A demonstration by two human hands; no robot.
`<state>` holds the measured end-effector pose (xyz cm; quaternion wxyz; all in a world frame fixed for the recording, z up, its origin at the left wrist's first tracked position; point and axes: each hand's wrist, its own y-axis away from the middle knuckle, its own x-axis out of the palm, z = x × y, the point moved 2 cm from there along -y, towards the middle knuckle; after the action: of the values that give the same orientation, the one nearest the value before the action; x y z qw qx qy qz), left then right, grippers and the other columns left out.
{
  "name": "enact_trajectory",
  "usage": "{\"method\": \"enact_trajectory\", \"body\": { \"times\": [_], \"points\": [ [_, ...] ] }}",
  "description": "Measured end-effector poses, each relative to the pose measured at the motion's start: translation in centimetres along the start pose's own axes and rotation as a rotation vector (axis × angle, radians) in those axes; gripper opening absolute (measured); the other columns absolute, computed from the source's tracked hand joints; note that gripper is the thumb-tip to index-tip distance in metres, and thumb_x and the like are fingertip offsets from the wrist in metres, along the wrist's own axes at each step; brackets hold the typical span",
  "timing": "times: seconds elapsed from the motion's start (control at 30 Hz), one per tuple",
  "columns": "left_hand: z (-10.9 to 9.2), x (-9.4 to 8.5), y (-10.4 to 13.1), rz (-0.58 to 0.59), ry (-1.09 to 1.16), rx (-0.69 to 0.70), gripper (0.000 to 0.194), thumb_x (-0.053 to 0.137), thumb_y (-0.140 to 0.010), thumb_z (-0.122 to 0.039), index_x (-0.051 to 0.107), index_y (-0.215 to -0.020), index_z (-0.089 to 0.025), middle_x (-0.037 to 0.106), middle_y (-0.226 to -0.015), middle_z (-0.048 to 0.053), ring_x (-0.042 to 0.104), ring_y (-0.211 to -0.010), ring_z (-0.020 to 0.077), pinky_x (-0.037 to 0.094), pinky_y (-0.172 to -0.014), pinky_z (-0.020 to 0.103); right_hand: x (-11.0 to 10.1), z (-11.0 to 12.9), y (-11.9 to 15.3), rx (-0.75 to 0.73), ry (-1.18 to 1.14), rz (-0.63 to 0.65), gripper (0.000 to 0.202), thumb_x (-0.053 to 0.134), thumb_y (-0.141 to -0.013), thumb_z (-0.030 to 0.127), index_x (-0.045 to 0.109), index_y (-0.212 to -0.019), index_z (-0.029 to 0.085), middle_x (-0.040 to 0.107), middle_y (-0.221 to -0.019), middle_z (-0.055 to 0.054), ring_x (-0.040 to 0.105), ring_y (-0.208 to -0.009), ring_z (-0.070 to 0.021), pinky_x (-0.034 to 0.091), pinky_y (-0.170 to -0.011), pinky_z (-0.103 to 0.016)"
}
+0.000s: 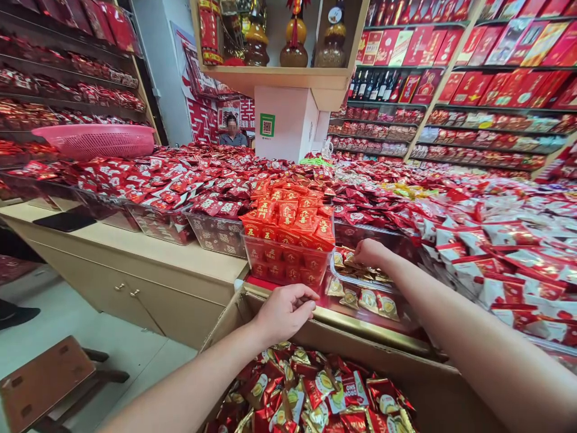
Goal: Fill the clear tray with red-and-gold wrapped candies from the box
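Note:
My right hand [373,252] is over a clear plastic bin [339,273] of gold-wrapped sweets [368,299]. Its bent fingers point down among them, and whatever they may hold is hidden. Above the near edge of a cardboard carton, my left hand [288,310] hangs loosely curled. A gap shows between its thumb and forefinger, with nothing visible in it. Below both arms, the open carton [433,376] holds many red and gold wrapped sweets [315,391]. Directly left of the gold sweets stands a clear bin of bright red packets [288,222].
Bins of red-wrapped sweets [162,180] cover the counter, with white and red packets [509,258] at right. A pink basket [97,139] sits at far left. A wooden stool [47,376] stands on the floor. A person [233,135] is behind the counter, near a pillar [282,108].

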<state>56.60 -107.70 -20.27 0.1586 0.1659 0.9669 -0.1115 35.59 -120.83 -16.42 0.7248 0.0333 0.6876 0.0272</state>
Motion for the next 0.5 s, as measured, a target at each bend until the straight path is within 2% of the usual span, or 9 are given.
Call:
{"method": "enact_trajectory", "body": {
  "times": [0.1, 0.17, 0.23, 0.27, 0.3, 0.33, 0.37, 0.43, 0.5],
  "points": [
    [0.0, 0.0, -0.1, 0.004, 0.009, -0.007, 0.019, 0.047, -0.074, -0.028, 0.056, -0.086, -0.016, 0.058, -0.069, 0.001, 0.057, -0.061, 0.0127, 0.043, -0.059, 0.022, -1.4, 0.1, 0.7, 0.009, -0.042, -0.086, 0.016, 0.054, -0.067, 0.025, 0.061, -0.071, 0.012, 0.063, -0.074, -0.009, 0.057, -0.069, -0.0176, 0.037, -0.054, -0.023],
    [-0.1, -0.1, 0.0, 0.011, 0.017, -0.006, 0.019, 0.047, -0.074, -0.027, 0.056, -0.086, -0.015, 0.057, -0.069, 0.001, 0.057, -0.062, 0.0125, 0.044, -0.059, 0.022, -3.1, 0.8, 2.7, -0.033, -0.154, -0.297, 0.022, 0.046, -0.074, 0.030, 0.058, -0.080, 0.014, 0.062, -0.078, -0.008, 0.055, -0.069, -0.0147, 0.037, -0.056, -0.022],
    [-0.2, -0.2, 0.2, 0.012, -0.006, 0.021, 0.019, 0.047, -0.074, -0.026, 0.056, -0.085, -0.014, 0.057, -0.067, 0.001, 0.056, -0.060, 0.0116, 0.043, -0.057, 0.021, -4.4, 2.0, 6.5, -0.181, -0.347, -0.575, 0.024, 0.039, -0.079, 0.033, 0.056, -0.081, 0.015, 0.060, -0.075, -0.005, 0.052, -0.065, -0.0124, 0.036, -0.057, -0.022],
    [-0.3, -0.3, 0.4, 0.006, -0.036, 0.051, 0.018, 0.048, -0.074, -0.026, 0.056, -0.084, -0.014, 0.057, -0.067, 0.001, 0.054, -0.059, 0.0109, 0.042, -0.055, 0.020, -4.5, 2.8, 8.9, -0.292, -0.428, -0.652, 0.025, 0.038, -0.080, 0.034, 0.055, -0.079, 0.015, 0.059, -0.070, -0.004, 0.050, -0.061, -0.0118, 0.036, -0.056, -0.022],
    [-0.5, -0.3, 0.6, -0.003, -0.074, 0.090, 0.018, 0.048, -0.074, -0.026, 0.057, -0.083, -0.013, 0.058, -0.067, 0.002, 0.053, -0.058, 0.0103, 0.041, -0.054, 0.020, -4.1, 3.7, 11.4, -0.408, -0.470, -0.650, 0.025, 0.039, -0.080, 0.035, 0.054, -0.075, 0.016, 0.057, -0.067, -0.004, 0.049, -0.059, -0.0116, 0.036, -0.056, -0.022],
    [-0.6, -0.3, 0.9, -0.012, -0.118, 0.135, 0.018, 0.048, -0.074, -0.026, 0.058, -0.082, -0.013, 0.058, -0.068, 0.002, 0.051, -0.056, 0.0096, 0.040, -0.053, 0.019, -3.2, 4.6, 13.9, -0.552, -0.472, -0.552, 0.025, 0.039, -0.080, 0.033, 0.054, -0.069, 0.016, 0.055, -0.063, -0.003, 0.048, -0.057, -0.0114, 0.036, -0.055, -0.023],
    [-0.8, -0.2, 1.1, -0.019, -0.167, 0.184, 0.018, 0.048, -0.074, -0.025, 0.059, -0.081, -0.013, 0.058, -0.068, 0.002, 0.049, -0.055, 0.0092, 0.039, -0.052, 0.019, -1.7, 5.4, 16.3, -0.679, -0.450, -0.385, 0.025, 0.039, -0.081, 0.030, 0.054, -0.067, 0.016, 0.055, -0.062, -0.003, 0.048, -0.058, -0.0115, 0.036, -0.054, -0.023],
    [-1.2, 0.1, 1.4, -0.026, -0.271, 0.276, 0.017, 0.048, -0.073, -0.023, 0.061, -0.080, -0.014, 0.057, -0.066, 0.002, 0.047, -0.055, 0.0092, 0.038, -0.053, 0.020, 2.1, 6.5, 20.4, -0.873, -0.411, 0.065, 0.019, 0.043, -0.080, 0.028, 0.056, -0.072, 0.017, 0.057, -0.069, -0.004, 0.051, -0.063, -0.0126, 0.039, -0.056, -0.024],
    [-1.5, 0.4, 1.5, -0.023, -0.361, 0.331, 0.016, 0.048, -0.073, -0.022, 0.062, -0.078, -0.014, 0.056, -0.063, 0.002, 0.047, -0.057, 0.0099, 0.037, -0.054, 0.020, 5.3, 6.7, 23.0, -0.923, -0.393, 0.213, 0.017, 0.046, -0.079, 0.030, 0.057, -0.077, 0.018, 0.058, -0.077, -0.004, 0.053, -0.067, -0.0122, 0.042, -0.059, -0.024]
  ]
}}
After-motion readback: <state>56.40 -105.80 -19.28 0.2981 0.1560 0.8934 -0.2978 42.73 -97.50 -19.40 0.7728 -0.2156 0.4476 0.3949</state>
